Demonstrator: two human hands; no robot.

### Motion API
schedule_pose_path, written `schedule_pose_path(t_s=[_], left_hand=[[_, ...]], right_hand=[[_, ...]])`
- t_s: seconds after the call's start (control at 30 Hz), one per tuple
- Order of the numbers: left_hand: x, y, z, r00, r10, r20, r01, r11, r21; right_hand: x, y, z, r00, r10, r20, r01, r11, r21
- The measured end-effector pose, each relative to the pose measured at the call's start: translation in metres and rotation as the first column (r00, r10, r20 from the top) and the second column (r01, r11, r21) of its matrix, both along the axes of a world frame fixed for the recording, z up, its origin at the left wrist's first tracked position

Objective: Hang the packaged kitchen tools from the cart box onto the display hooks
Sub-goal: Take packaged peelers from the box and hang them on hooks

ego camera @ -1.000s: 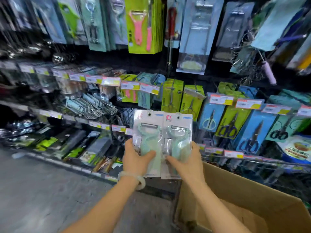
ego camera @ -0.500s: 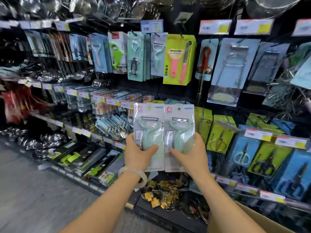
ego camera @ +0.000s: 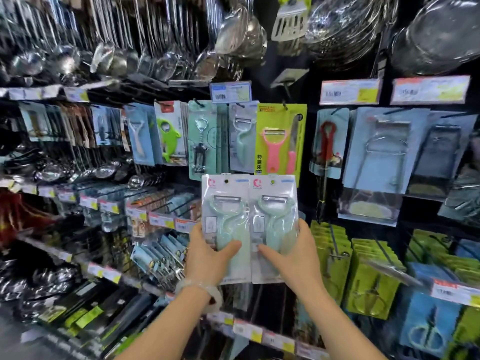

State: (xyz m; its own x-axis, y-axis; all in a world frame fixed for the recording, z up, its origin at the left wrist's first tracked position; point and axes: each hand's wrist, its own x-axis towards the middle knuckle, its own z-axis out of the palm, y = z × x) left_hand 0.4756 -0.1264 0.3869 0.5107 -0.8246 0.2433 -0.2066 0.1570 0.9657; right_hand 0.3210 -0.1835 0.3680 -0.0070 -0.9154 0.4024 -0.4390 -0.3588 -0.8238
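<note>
1. Landmark: the yellow-green card [ego camera: 281, 141] with a pink peeler, hanging on the display wall.
2. Progress: two packs are in the hands, raised just under the card. Neither is on a hook yet, so I judge the hanging step is near but not done. The cart box is not in view, so how many packs remain I cannot tell.
3. Left hand [ego camera: 207, 258]: it holds the left pack [ego camera: 225, 203], below and left of the card, thumb on the front.
4. Right hand [ego camera: 291, 255]: it holds the right pack [ego camera: 274, 203], directly below the card, thumb on the front.
5. Count: two packs, one mint peeler in each, one hang hole at each top. Two hands.
6. Just left of the card hangs a similar mint peeler [ego camera: 241, 141], probably the proper hook.
</note>
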Motion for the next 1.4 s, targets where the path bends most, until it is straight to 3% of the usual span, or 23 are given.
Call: schedule_pose_path(t_s=[0.5,0.83,1.1,1.4], left_hand=[[0.036,-0.105,0.052,0.998,-0.054,-0.026,0.049,0.987,-0.155],[0.054,-0.146,0.057,0.989,-0.148,-0.001,0.146,0.977,-0.155],[0.089,-0.181,0.08,0.975,-0.218,0.046,0.222,0.945,-0.239],[0.131,-0.186,0.079,0.983,-0.17,0.076,0.183,0.954,-0.239]], right_hand=[[0.03,-0.093,0.063,0.999,-0.035,-0.007,0.034,0.988,-0.151],[0.044,-0.109,0.066,0.992,-0.125,-0.015,0.122,0.984,-0.131],[0.077,-0.129,0.089,0.972,-0.231,0.043,0.235,0.956,-0.177],[0.115,-0.13,0.094,0.964,-0.262,0.035,0.263,0.94,-0.218]])
